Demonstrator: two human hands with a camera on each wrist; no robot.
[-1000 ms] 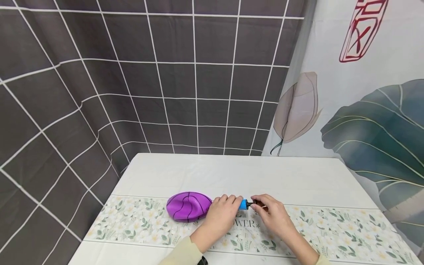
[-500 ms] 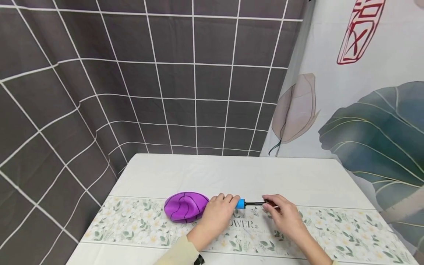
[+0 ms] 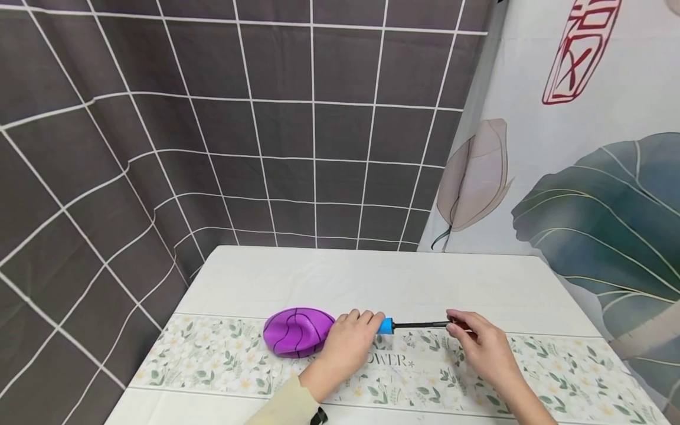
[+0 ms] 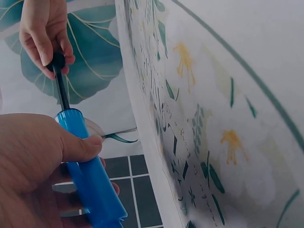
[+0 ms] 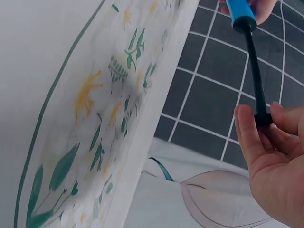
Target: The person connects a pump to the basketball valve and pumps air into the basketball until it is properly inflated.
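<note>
A partly deflated purple ball with black lines lies dented on the table, left of my left hand. That hand grips the blue barrel of a hand pump, thumb along one side and fingers round the other. From the barrel a long black rod reaches out to the right. At its end, my right hand pinches the small black handle between thumb and fingers. Whether the pump's tip sits in the ball is hidden behind my left hand.
The white table bears a floral strip with printed lettering. Behind it hangs a dark cloth with a white grid. To the right is a white curtain printed with large leaves.
My right hand has moved to the right with the handle, and the black rod shows much longer out of the barrel. The left hand and ball have hardly shifted.
</note>
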